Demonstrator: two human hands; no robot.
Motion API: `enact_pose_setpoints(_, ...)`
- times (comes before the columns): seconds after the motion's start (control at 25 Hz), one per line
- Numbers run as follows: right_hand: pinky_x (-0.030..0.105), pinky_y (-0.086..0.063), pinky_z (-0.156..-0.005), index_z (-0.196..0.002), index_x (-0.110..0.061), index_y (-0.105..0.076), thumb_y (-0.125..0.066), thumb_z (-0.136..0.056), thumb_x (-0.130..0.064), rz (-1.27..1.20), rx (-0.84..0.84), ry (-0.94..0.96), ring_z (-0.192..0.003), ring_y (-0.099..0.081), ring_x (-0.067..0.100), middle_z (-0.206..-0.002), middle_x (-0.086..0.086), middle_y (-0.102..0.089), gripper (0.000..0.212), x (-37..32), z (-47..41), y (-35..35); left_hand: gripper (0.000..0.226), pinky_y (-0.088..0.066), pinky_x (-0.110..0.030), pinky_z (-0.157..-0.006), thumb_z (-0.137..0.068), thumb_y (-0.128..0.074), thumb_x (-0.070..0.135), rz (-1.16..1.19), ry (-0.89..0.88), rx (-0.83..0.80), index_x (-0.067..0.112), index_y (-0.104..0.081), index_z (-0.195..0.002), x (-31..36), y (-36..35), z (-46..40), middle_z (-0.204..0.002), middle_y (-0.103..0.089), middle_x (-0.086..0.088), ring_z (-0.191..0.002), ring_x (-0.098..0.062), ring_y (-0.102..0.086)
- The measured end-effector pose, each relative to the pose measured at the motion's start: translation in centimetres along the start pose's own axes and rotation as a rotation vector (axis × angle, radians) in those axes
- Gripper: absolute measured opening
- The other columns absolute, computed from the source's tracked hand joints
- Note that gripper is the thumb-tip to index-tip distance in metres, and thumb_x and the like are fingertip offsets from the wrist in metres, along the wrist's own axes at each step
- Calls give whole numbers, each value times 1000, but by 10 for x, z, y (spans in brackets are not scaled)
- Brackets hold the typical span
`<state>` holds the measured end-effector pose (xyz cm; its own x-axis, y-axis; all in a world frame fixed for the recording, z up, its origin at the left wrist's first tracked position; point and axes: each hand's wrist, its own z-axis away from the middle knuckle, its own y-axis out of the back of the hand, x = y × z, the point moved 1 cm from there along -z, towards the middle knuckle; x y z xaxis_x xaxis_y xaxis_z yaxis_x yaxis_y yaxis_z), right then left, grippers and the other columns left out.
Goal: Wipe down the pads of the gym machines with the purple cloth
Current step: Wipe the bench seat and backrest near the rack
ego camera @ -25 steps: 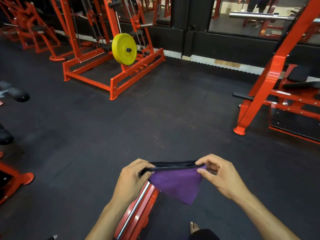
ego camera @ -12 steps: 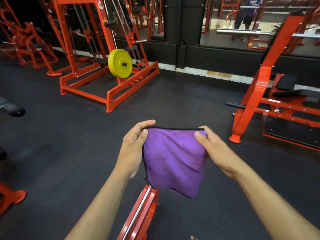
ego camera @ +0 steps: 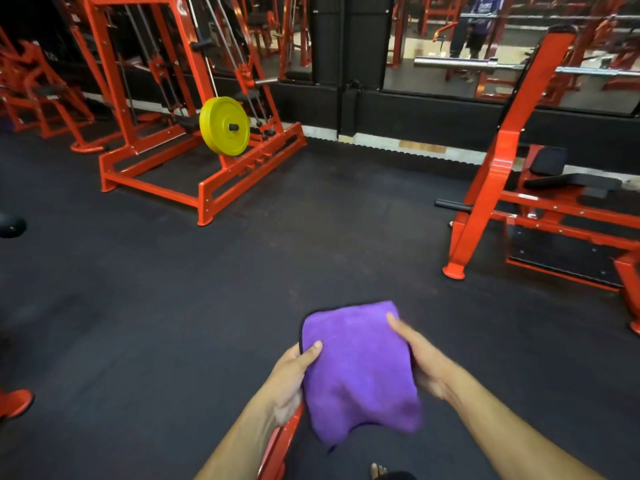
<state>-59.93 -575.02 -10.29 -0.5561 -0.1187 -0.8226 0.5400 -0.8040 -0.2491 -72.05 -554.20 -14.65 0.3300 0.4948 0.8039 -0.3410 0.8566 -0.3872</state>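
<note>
We hold the folded purple microfibre cloth (ego camera: pixel 360 372) out in front of us in the lower centre of the frame, above the black rubber gym floor (ego camera: pixel 173 306) and touching no pad yet. Our left hand (ego camera: pixel 291 375) grips the cloth's left edge, thumb laid on top and the other fingers hidden beneath it; our right hand (ego camera: pixel 420 358) clasps the right edge, fingers along the top face, slightly blurred. Holding it at both sides keeps the cloth spread as a flat square, which we judge is a way of readying a clean, broad face for wiping. The black padded seat (ego camera: pixel 571 181) of the orange steel machine (ego camera: pixel 498 161) at the right of the frame looks the nearest pad, well apart from the cloth. At the upper left a second orange frame carries a yellow round weight plate (ego camera: pixel 221 124). An orange rail (ego camera: pixel 280 445) runs just below our left wrist. No wiping has begun, as far as we can judge.
</note>
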Motion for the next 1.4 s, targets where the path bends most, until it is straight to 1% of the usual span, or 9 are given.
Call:
enact_pose_setpoints(0.08, 42, -47, -106, -131, -16, -66, -46, -104, -43, 29, -138, -141, -123, -64, 25, -130, 9, -69, 42, 42, 9, 14, 31, -57, -45, -97, -101, -65, 22, -22, 49, 33, 3, -67, -125, -15, 1, -1, -120, -73, -20, -112, -34, -72)
enact_pose_setpoints(0.36, 39, -57, -88, -125, 6, -65, -57, -88, 15, 35, 24, -118, -104, -69, 33, -118, 26, -70, 39, 73, -8, 39, 56, -61, -38, -80, -85, -62, -21, -165, 238, -85, 3, -61, -136, -35, 35, 1, -127, -71, -18, -111, -29, -72)
enact_pose_setpoints(0.52, 29, -58, -80, -117, -3, -66, -54, -83, 26, 65, 157, 283, -98, -67, 27, -107, 15, -75, 46, -4, -13, 23, 60, -60, -39, -94, -81, -75, -11, -251, -103, -87, 4, -59, -137, 53, 7, -15, -127, -72, -15, -115, -26, -70)
enact_pose_setpoints(0.64, 26, -54, -76, -87, -17, -74, -62, -81, 19, -3, 198, 649, -84, -65, 15, -88, 2, -74, 39, -87, -1, -2, 47, -57, -31, -95, -82, -72, -13, -322, -478, -44, 7, -67, -124, 143, -24, 0, -120, -75, -8, -112, -17, -71)
enact_pose_setpoints(0.8, 37, -57, -72, -68, -18, -75, -53, -85, 21, -19, 184, 754, -82, -68, 22, -88, 2, -76, 48, -126, 19, -13, 44, -55, -21, -83, -81, -70, -20, -593, -717, -31, 21, -82, -91, 193, -44, 33, -104, -79, 4, -99, -8, -73)
enact_pose_setpoints(1.0, 32, -49, -66, -107, -25, -69, -56, -94, 5, 69, 210, 689, -83, -68, 20, -106, 3, -76, 36, -126, 18, -7, 40, -54, -36, -99, -95, -65, -6, -694, -675, 16, 22, -67, -123, 183, -42, 33, -125, -73, 8, -114, -16, -70)
enact_pose_setpoints(1.12, 35, -48, -69, -100, -29, -73, -46, -90, -24, 288, 147, 508, -77, -63, 19, -91, 1, -75, 29, -126, 14, -4, 38, -55, -38, -98, -102, -53, -3, -737, -566, -46, 25, -63, -126, 180, -40, 25, -119, -75, 3, -111, -21, -71)
enact_pose_setpoints(1.24, 27, -45, -56, -92, -24, -74, -39, -99, -19, 421, 78, 393, -63, -56, 18, -75, 0, -68, 36, -124, 16, -1, 36, -55, -32, -94, -97, -55, -9, -767, -620, -15, 19, -70, -116, 181, -36, 16, -117, -74, 3, -109, -17, -70)
enact_pose_setpoints(1.4, 28, -46, -54, -100, -18, -78, -36, -108, -24, 102, 37, 229, -64, -61, 15, -79, 2, -65, 43, -100, 7, 14, 37, -56, -24, -88, -100, -56, -5, -735, -587, -28, 23, -72, -117, 170, -37, -4, -119, -73, 7, -109, -11, -69)
